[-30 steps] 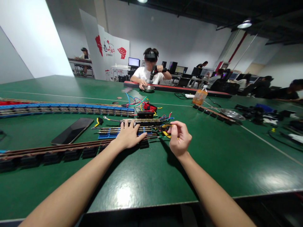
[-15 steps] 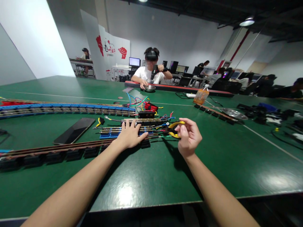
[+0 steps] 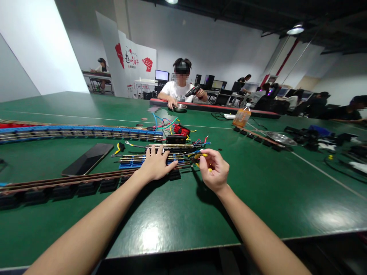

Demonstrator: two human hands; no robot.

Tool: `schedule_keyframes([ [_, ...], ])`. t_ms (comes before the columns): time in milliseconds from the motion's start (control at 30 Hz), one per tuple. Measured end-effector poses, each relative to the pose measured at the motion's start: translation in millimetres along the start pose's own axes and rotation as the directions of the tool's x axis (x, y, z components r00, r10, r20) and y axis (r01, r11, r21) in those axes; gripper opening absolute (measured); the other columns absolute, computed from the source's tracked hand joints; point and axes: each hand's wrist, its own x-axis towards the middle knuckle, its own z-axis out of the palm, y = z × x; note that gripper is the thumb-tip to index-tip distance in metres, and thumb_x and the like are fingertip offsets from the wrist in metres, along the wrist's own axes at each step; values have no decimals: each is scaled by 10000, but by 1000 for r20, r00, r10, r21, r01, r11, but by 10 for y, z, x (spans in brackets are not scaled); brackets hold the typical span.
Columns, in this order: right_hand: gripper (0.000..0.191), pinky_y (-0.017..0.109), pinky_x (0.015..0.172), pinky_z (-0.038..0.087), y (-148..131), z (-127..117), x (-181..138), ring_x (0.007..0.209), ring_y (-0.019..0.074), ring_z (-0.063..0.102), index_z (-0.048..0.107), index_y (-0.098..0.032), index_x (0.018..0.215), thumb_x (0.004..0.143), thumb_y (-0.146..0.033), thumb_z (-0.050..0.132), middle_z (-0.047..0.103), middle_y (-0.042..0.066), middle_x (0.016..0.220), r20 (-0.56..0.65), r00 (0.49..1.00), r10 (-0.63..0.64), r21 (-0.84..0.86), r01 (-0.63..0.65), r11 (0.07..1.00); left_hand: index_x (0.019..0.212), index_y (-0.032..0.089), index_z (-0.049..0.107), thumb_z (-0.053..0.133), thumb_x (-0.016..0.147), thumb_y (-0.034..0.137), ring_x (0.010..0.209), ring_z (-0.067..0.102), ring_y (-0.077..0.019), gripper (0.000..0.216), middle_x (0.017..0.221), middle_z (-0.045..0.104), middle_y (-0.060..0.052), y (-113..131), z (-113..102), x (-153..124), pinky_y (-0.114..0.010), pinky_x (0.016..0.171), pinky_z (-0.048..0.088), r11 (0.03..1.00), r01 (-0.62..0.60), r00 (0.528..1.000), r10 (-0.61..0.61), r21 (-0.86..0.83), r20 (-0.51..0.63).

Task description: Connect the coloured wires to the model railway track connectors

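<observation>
My left hand (image 3: 155, 164) lies with fingers spread over a short blue-based strip (image 3: 130, 162) carrying metal rods, pressing it to the table. My right hand (image 3: 215, 170) is closed around yellow-handled pliers (image 3: 201, 156), whose jaws point left at the strip's right end. Fingers partly cover the handles, and I cannot make out what the jaws touch. Just behind my left hand runs a black strip with rods (image 3: 172, 146), with loose blue and red wires (image 3: 205, 143) at its right end. A long strip with black blocks (image 3: 88, 185) passes in front, towards the left.
A phone (image 3: 88, 158) lies left of my left hand. Behind it curves a blue track (image 3: 80, 133). Across the green table (image 3: 258, 191), a person (image 3: 179, 89) holds a power drill (image 3: 193, 91) by a metal bowl (image 3: 180, 108). A bottle (image 3: 242, 116) stands at the right.
My right hand has moved left with the pliers, and their handles look closer together. My left hand stays on the strip. The person opposite has tipped the drill away from the bowl.
</observation>
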Motion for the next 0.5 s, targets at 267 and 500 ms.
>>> schedule_keyframes([
  [267, 174, 218, 537, 490, -175, 29, 34, 519, 95, 607, 624, -202, 988, 832, -128, 602, 694, -9, 694, 247, 854, -459, -60, 486, 872, 1398, 164, 495, 237, 892, 708, 1399, 254, -476, 787, 1530, 339, -184, 15, -22, 1, -612, 1108, 201, 1000, 19, 1000, -19, -6, 25],
  [500, 103, 233, 499, 400, -192, 56, 26, 503, 82, 574, 622, -185, 945, 851, -146, 613, 666, -26, 635, 343, 773, -533, -70, 587, 806, 1397, 166, 498, 244, 892, 709, 1400, 251, -482, 784, 1533, 335, -187, 13, -23, 1, -623, 1106, 203, 1000, 14, 999, -14, -8, 30],
])
